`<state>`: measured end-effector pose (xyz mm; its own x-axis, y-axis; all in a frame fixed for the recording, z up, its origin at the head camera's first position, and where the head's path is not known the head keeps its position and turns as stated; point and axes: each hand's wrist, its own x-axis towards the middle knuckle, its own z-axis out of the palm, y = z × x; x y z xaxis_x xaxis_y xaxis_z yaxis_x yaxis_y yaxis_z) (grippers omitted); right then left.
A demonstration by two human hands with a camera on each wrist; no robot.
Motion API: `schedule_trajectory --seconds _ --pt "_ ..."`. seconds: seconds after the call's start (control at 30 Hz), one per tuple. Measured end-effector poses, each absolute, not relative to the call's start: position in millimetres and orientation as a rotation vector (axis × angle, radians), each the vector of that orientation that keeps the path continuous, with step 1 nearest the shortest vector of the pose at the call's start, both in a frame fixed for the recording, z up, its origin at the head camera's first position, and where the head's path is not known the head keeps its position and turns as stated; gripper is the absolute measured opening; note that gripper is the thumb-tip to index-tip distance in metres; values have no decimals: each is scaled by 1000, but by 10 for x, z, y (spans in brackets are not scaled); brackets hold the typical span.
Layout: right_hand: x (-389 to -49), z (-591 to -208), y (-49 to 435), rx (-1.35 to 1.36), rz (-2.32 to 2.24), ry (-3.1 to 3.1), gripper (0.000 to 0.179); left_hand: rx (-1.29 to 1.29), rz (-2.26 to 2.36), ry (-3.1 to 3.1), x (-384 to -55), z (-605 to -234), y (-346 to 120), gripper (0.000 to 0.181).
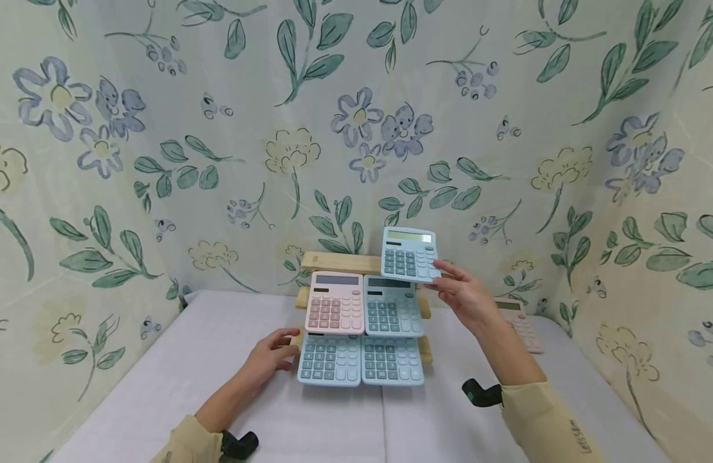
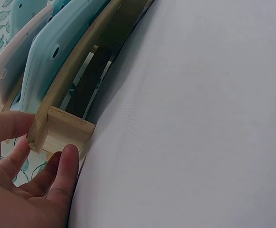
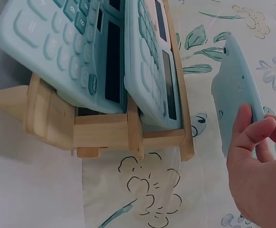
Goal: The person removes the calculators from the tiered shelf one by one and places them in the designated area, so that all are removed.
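My right hand pinches a light-blue calculator by its lower right corner, in front of the top rail of a tiered wooden rack. In the right wrist view this calculator shows its edge and back, apart from the rack. My left hand grips the rack's lower left end; up close, its fingers bend around the wooden corner. On the middle tier a pink calculator leans beside a blue one. Two blue calculators fill the bottom tier, their tops hidden.
Behind my right forearm, another pink calculator lies at the right on the white tablecloth. A floral curtain hangs behind and along both sides of the table.
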<state>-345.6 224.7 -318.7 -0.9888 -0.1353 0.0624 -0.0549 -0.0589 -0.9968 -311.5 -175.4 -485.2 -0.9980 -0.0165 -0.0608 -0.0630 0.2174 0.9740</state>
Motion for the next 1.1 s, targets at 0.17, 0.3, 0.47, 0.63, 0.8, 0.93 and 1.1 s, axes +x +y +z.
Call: schedule_trajectory --seconds 0.17,0.3,0.47,0.63,0.8,0.93,1.1 --pt "-3478 -3204 2387 -190 -2249 2109 56 -73 1940 2428 -3111 -4838 -1757 43" --pt "-3500 -3237 2495 -167 -2257 2106 58 -66 1941 2430 -3109 -4839 -1757 43" --pt "-3489 -3264 2627 -115 -2253 2117 60 -76 1938 2434 -3117 -4846 -1751 43" --pt "-3456 -3287 2788 -80 -2276 2085 63 -69 1939 2433 -3120 -4842 -1748 42" --pt "-3438 -3338 2920 -59 -2324 2022 68 -68 1936 2439 -3122 -4849 -1755 42" --pt "-3417 -3384 3012 -51 -2330 1994 70 -68 1938 2441 -3124 -4859 -1761 41" --pt "-3385 -3466 3138 -85 -2349 1929 63 -64 1937 2437 -3121 -4864 -1753 41"
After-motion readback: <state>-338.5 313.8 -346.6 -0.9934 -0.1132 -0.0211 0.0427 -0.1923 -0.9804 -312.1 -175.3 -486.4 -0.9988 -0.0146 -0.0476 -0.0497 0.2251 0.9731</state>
